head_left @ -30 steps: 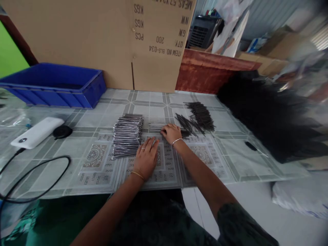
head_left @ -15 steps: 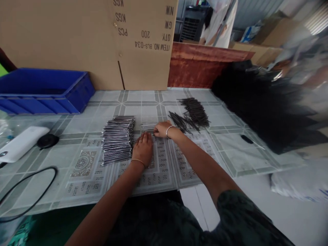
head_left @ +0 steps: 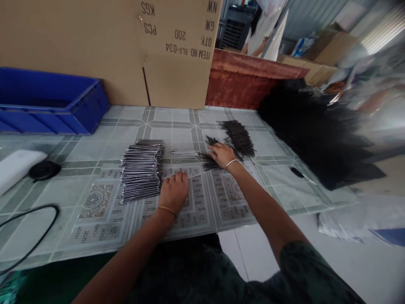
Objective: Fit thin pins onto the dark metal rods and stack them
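Observation:
A neat stack of shiny metal rods (head_left: 141, 171) lies on the tiled tabletop (head_left: 95, 152). Just right of it, my left hand (head_left: 173, 191) rests on the table with fingers curled, pinching one thin rod (head_left: 196, 176) that points right. A small row of rods (head_left: 185, 154) lies beyond it. My right hand (head_left: 223, 154) is spread open, palm down, on a loose heap of dark rods (head_left: 236, 137) further right.
A blue plastic crate (head_left: 53, 103) stands at the back left before a large cardboard sheet (head_left: 126, 46). At the left edge lie a white power bank (head_left: 15, 166), a black disc (head_left: 44, 169) and a black cable (head_left: 34, 236). A big mass of black fibres (head_left: 316, 126) fills the right.
My right hand has moved right, from the small row of rods onto the dark loose heap. My left hand has curled from flat and now pinches a single rod.

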Available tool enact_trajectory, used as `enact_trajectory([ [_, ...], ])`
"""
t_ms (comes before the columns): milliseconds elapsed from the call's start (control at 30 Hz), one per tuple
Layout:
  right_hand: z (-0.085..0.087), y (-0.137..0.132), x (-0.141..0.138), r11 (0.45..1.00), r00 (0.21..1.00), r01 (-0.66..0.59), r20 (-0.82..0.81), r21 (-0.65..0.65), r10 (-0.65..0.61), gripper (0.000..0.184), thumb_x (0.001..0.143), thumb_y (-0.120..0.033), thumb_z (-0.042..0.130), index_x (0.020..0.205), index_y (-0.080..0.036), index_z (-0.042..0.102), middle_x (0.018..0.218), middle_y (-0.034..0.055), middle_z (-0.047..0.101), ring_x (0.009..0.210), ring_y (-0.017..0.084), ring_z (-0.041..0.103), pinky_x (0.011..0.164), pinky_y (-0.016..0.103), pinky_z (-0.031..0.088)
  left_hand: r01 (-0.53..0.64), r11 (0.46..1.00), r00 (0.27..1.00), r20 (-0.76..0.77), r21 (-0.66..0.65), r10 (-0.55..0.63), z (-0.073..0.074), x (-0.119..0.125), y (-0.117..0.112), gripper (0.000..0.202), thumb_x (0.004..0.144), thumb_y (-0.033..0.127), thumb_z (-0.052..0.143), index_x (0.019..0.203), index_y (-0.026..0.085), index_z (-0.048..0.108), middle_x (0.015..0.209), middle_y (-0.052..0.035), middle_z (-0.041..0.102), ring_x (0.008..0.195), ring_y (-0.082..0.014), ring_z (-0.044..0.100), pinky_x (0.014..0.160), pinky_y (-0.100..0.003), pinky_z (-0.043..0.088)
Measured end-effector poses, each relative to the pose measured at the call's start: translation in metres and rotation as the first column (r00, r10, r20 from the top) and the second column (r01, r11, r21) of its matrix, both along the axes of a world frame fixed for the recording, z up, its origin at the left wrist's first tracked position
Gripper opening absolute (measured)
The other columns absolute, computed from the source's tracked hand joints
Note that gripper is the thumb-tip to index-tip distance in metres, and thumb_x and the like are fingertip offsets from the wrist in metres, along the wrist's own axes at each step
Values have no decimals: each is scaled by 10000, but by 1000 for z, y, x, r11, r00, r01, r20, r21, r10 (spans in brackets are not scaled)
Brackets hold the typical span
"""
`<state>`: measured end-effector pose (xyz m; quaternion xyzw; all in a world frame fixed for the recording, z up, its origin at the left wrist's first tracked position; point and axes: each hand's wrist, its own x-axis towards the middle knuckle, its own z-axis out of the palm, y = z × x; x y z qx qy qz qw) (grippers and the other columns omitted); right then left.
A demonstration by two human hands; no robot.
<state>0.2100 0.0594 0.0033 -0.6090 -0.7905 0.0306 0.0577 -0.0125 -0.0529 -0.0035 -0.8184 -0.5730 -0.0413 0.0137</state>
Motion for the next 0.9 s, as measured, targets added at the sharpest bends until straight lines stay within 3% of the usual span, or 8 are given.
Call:
enact_trajectory([
  [167, -4, 14, -4, 996, 989, 13, 148, -87, 0, 231, 945, -272, 537, 1094, -236, 711, 1164, 69, 676, 1075, 210, 617, 882, 293, 451, 10, 1000, 999, 41, 6, -10, -9, -11, -30, 303, 942, 120, 377, 1159, 124, 588, 1039, -135, 637, 929, -250, 617, 812, -375, 480],
  [333, 3, 21, -10, 993, 971, -76, 221, -95, 96, 199, 902, -215, 566, 1043, -156, 693, 1080, 133, 703, 1003, 244, 643, 860, 320, 450, 18, 999, 992, 123, -39, -13, -22, -24, -34, 463, 918, 90, 400, 1371, 152, 473, 1161, -130, 600, 1011, -235, 593, 864, -367, 492],
  [467, 10, 23, -4, 994, 990, -105, 102, 42, 100, 323, 919, -169, 479, 1220, -142, 593, 1154, 136, 678, 1023, 236, 635, 900, 322, 446, 28, 998, 974, 224, -52, -16, -31, -30, -29, 377, 922, 134, 457, 1260, 227, 597, 1170, -102, 602, 984, -228, 602, 875, -389, 501],
  [567, 12, 17, 4, 978, 980, -177, -66, 114, 185, 361, 900, -124, 434, 1213, -143, 613, 1207, 129, 650, 1095, 239, 604, 983, 345, 428, 40, 999, 946, 323, -12, -34, -34, -32, -26, 322, 945, 180, 461, 1205, 242, 642, 1106, -82, 637, 943, -211, 616, 860, -371, 508],
  [633, 11, 2, 8, 973, 947, -185, -237, 141, 215, 345, 924, -176, 417, 1181, -167, 647, 1175, 106, 668, 1102, 236, 605, 1005, 364, 433, 36, 999, 907, 420, 6, -35, -34, -34, -25, 297, 965, 218, 448, 1171, 221, 662, 1055, -76, 658, 923, -191, 624, 861, -340, 509],
  [767, -4, -55, 9, 971, 779, -213, -581, 111, 237, 337, 971, -378, 427, 1165, -241, 666, 1157, 45, 700, 1091, 208, 634, 986, 362, 465, 14, 999, 849, 528, 28, -27, -33, -36, -24, 296, 981, 284, 438, 1118, 189, 683, 984, -70, 678, 909, -182, 629, 869, -318, 506],
  [833, -17, -86, 6, 972, 768, -230, -603, 54, 215, 313, 962, -410, 456, 1110, -257, 685, 1105, 40, 721, 1043, 208, 656, 1040, 411, 416, 25, 999, 867, 496, 36, -40, -31, -36, -24, 300, 981, 286, 435, 1107, 189, 689, 974, -73, 676, 913, -194, 625, 875, -333, 502],
  [900, -30, -109, 2, 982, 806, -186, -569, 18, 163, 274, 957, -397, 474, 1063, -269, 691, 1059, 30, 731, 1010, 210, 666, 1136, 505, 264, 31, 999, 892, 449, 36, -44, -29, -35, -25, 303, 979, 282, 434, 1106, 188, 693, 975, -80, 671, 921, -205, 619, 877, -347, 497],
])
